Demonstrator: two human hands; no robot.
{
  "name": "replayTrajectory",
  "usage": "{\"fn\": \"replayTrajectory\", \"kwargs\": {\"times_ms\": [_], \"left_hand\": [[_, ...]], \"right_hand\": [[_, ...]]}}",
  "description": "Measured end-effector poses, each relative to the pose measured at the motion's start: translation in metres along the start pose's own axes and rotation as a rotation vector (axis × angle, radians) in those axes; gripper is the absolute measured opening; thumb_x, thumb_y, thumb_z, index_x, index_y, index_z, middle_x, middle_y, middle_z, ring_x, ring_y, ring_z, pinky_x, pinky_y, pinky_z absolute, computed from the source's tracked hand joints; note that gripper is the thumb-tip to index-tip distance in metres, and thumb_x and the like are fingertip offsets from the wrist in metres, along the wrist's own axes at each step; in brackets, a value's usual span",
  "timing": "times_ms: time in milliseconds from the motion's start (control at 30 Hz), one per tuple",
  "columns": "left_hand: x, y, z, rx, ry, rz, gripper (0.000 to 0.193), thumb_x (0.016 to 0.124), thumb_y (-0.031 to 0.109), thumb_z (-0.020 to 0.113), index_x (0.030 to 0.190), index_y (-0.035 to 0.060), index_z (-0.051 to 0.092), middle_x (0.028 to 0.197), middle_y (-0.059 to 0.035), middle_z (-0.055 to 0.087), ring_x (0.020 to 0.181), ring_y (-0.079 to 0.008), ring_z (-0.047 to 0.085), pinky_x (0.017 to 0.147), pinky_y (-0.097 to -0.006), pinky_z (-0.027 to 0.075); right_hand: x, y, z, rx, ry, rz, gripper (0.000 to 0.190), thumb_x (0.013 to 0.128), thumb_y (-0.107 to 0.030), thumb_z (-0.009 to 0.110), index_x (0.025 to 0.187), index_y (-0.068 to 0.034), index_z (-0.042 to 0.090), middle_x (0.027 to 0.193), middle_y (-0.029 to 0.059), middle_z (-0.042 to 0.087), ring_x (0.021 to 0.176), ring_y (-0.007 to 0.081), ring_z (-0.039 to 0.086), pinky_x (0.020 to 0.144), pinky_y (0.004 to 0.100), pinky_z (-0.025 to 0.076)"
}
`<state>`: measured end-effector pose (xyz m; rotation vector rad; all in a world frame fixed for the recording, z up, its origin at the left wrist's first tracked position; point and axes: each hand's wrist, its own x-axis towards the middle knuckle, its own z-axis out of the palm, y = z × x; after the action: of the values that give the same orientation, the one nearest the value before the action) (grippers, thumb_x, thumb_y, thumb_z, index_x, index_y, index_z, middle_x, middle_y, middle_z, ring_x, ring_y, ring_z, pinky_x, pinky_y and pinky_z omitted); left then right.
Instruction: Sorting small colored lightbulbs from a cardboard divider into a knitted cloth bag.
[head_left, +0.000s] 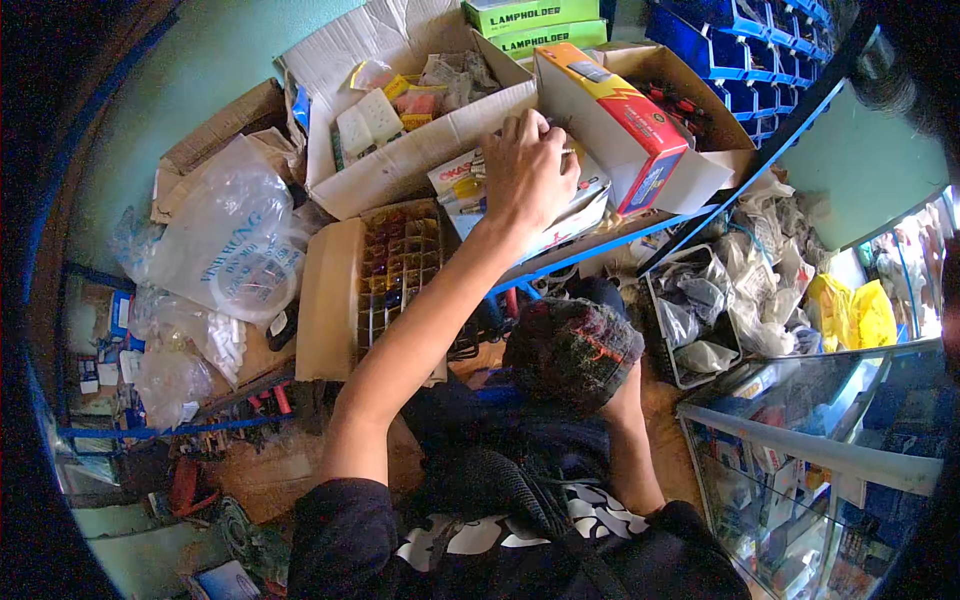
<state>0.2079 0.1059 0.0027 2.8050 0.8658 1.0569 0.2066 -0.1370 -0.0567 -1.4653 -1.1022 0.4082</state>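
Observation:
My left hand (529, 169) reaches over a white printed cardboard box (465, 187) on the blue-edged shelf, its fingers bent at the box's top. A bit of something metallic shows by the fingertips, but whether the hand grips it cannot be told. Lower down, my right hand (624, 394) holds a dark cloth (577, 349) with red threads, which hides most of the fingers. To the right of the left hand stands a tall red and yellow box (626, 112). Left of it is an open cardboard box (420, 161) with plastic packets and white plates inside.
A divided carton of small coloured items (326, 300) and a clear plastic bag (225, 232) lie at left. Green lampholder boxes (551, 37) and blue bins (750, 60) stand behind. A tray of bagged items (697, 360) and a glass display case (810, 435) are at right.

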Motion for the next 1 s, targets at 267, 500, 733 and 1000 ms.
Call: {"fn": "replayTrajectory", "kwargs": {"times_ms": [267,500,733,1000], "left_hand": [[-0.041,-0.033,-0.102,-0.404,-0.033,-0.004,0.017,0.093,0.017,0.068,0.100,0.0006,0.070,0.101,-0.0127,0.067,0.096,-0.0247,0.066,0.084,-0.0341,0.051],[-0.183,-0.114,-0.197,-0.114,-0.454,-0.500,0.025,0.088,0.022,0.075,0.107,0.0056,0.071,0.103,-0.0084,0.067,0.097,-0.0249,0.063,0.091,-0.0352,0.048],[-0.215,-0.110,-0.184,0.006,-0.401,-0.356,0.036,0.086,0.030,0.074,0.117,0.0122,0.070,0.122,-0.0057,0.059,0.122,-0.0241,0.052,0.103,-0.0449,0.031],[-0.188,-0.127,-0.163,0.051,-0.351,-0.229,0.029,0.081,0.025,0.079,0.102,0.0090,0.067,0.116,-0.0051,0.056,0.119,-0.0232,0.051,0.100,-0.0454,0.031]], "right_hand": [[-0.001,0.031,-0.011,0.062,0.061,0.112,0.037,0.087,-0.010,0.068,0.123,0.000,0.067,0.118,0.0114,0.070,0.106,0.0208,0.066,0.094,0.0358,0.051],[0.007,0.056,0.031,0.456,0.052,0.159,0.045,0.098,-0.019,0.057,0.137,0.004,0.054,0.138,0.0154,0.058,0.124,0.0259,0.058,0.107,0.0391,0.044],[0.013,0.063,0.028,0.750,-0.001,0.210,0.058,0.100,-0.028,0.055,0.146,0.004,0.043,0.148,0.0153,0.050,0.129,0.0275,0.053,0.111,0.0410,0.040],[0.018,0.002,0.027,0.485,-0.120,-0.079,0.048,0.100,-0.024,0.054,0.138,0.005,0.052,0.142,0.0176,0.054,0.130,0.0297,0.053,0.113,0.0451,0.039]]}}
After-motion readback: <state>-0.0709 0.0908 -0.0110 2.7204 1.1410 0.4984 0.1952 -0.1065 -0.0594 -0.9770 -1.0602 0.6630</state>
